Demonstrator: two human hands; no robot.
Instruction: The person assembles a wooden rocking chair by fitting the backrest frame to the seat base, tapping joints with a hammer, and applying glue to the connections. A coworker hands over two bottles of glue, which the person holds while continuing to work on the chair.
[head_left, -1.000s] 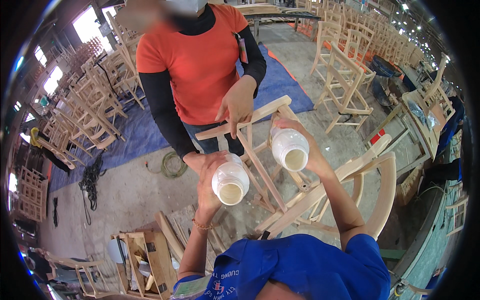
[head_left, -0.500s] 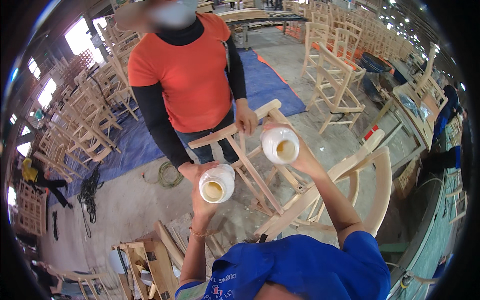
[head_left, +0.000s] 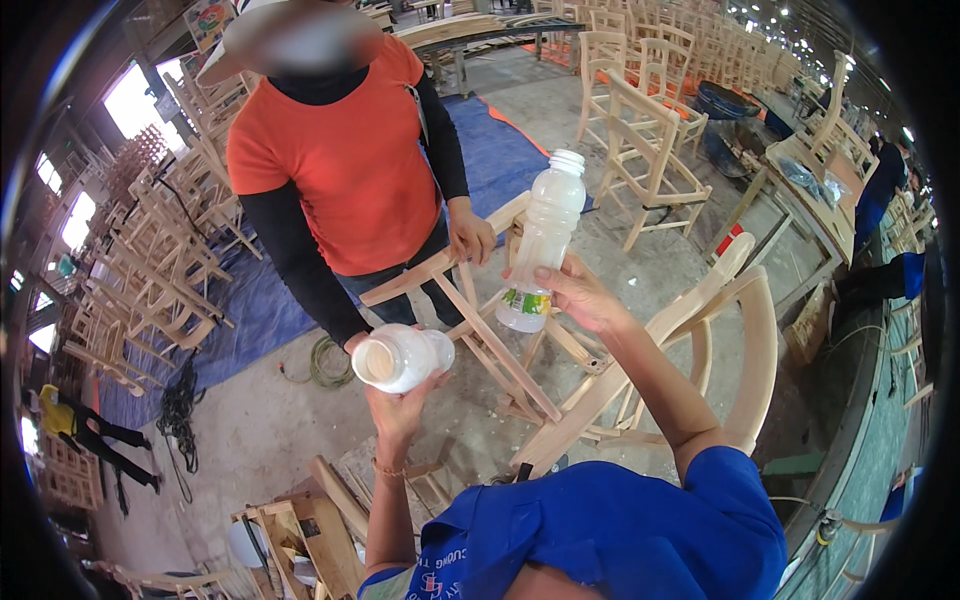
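In my left hand [head_left: 402, 412] is a whitish plastic bottle [head_left: 405, 360], tilted with its open mouth toward the left and up at me. My right hand [head_left: 582, 292] grips a second bottle [head_left: 553, 210], ribbed and translucent, held nearly upright low on its body, by a green and yellow label. No cap shows on either neck. Below and between the bottles stands an unfinished wooden chair frame [head_left: 490, 335]. A co-worker in an orange shirt [head_left: 345, 190] faces me; one hand [head_left: 470, 235] rests at the frame's top rail, while the other is hidden behind my left bottle.
Curved wooden chair parts [head_left: 755, 360] stand by my right arm. A wooden crate [head_left: 325, 545] sits at lower left. Coiled hose [head_left: 332, 362] and dark cords [head_left: 180, 410] lie on the floor near a blue sheet [head_left: 250, 300]. Chairs [head_left: 650, 150] crowd both sides; a workbench [head_left: 815, 190] is at right.
My right hand has turned its bottle from mouth-toward-me to nearly upright. The left bottle has tipped leftward and moved slightly left. The whole view has shifted a little.
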